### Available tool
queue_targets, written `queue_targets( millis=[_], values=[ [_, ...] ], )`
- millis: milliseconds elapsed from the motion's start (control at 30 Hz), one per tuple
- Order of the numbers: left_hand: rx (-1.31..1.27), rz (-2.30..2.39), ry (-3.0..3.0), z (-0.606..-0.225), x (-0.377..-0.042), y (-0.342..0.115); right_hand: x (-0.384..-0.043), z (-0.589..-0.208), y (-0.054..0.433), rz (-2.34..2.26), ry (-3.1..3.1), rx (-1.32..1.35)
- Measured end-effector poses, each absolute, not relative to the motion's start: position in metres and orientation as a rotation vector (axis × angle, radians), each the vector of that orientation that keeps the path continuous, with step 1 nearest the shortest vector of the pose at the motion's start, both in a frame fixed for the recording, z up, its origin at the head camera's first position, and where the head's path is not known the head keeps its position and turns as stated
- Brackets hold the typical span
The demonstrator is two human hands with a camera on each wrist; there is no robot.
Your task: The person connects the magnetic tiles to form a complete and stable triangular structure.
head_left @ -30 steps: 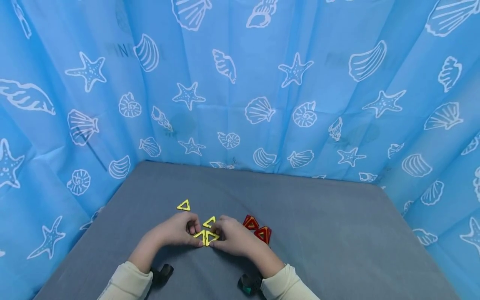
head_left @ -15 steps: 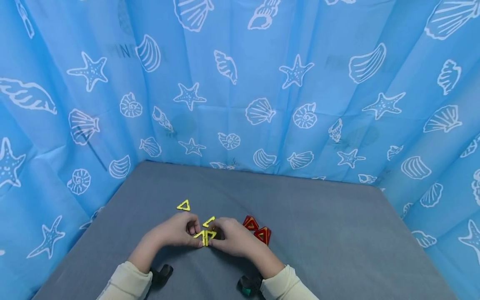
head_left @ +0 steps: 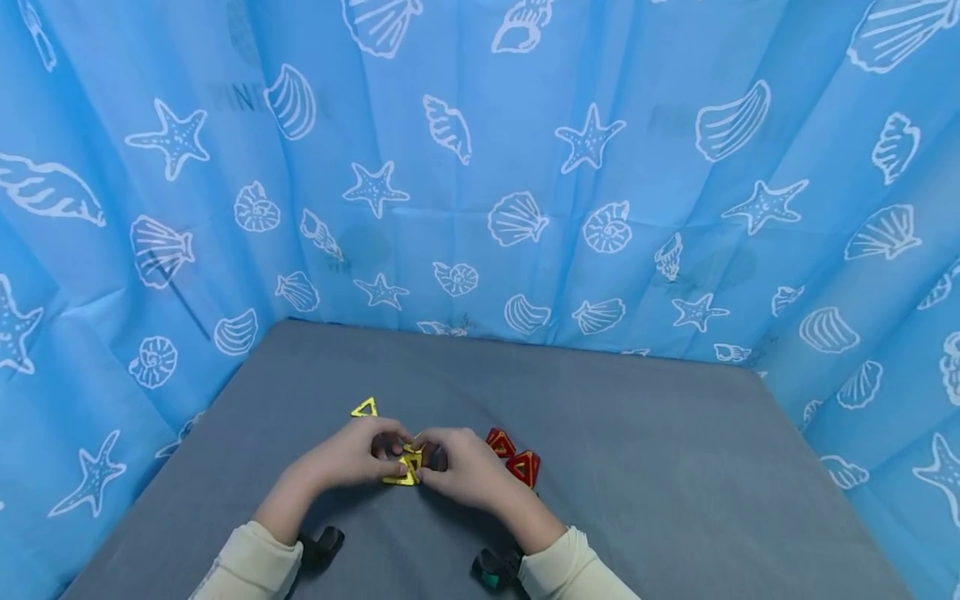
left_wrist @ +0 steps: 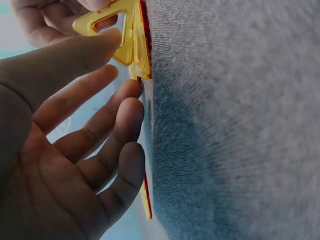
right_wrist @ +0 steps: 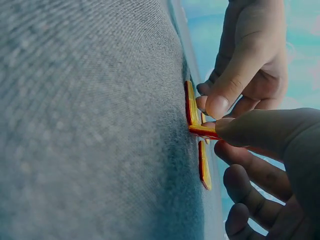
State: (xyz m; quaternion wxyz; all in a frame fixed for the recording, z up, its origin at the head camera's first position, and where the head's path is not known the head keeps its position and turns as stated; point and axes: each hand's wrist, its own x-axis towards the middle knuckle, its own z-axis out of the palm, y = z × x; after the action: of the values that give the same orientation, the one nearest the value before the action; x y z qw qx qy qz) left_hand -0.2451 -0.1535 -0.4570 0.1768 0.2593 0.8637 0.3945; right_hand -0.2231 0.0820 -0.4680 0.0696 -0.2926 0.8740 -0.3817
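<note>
Yellow triangular magnetic tiles [head_left: 410, 463] form a small cluster between both hands in the head view, one of them standing up from the table. My right hand [head_left: 465, 467] pinches this raised tile [left_wrist: 129, 35], its thumb [right_wrist: 250, 127] plain in the right wrist view. From the other side, my left hand [head_left: 347, 457] curls round the cluster, thumb against the tiles and the other fingers half bent. A flat tile [right_wrist: 191, 105] joins the raised one at its edge, and another tile [right_wrist: 205, 166] lies close by. The hands partly hide the cluster.
A separate yellow triangle [head_left: 365, 407] lies beyond the left hand. Two small groups of red triangles, one farther back [head_left: 500, 442] and one nearer [head_left: 523, 467], sit right of the right hand. A blue shell-print curtain [head_left: 480, 167] surrounds the grey-covered table [head_left: 637, 467].
The right-hand yellow tile has tipped up from lying flat. My right hand has shifted slightly left, and the fingers of both hands have come closer together over the cluster.
</note>
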Motion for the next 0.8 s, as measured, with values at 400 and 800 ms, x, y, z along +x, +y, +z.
queue_targets(
  millis=[400,800],
  values=[
    [0.802,1.084,2.45,-0.4594,-0.2489,-0.1544,-0.2206,-0.4651,0.0794,-1.239,2.577,-0.903],
    [0.788,1.076,2.463,-0.4624,-0.2484,-0.158,-0.2203,-0.4689,0.0793,-1.278,2.538,-0.856]
  ],
)
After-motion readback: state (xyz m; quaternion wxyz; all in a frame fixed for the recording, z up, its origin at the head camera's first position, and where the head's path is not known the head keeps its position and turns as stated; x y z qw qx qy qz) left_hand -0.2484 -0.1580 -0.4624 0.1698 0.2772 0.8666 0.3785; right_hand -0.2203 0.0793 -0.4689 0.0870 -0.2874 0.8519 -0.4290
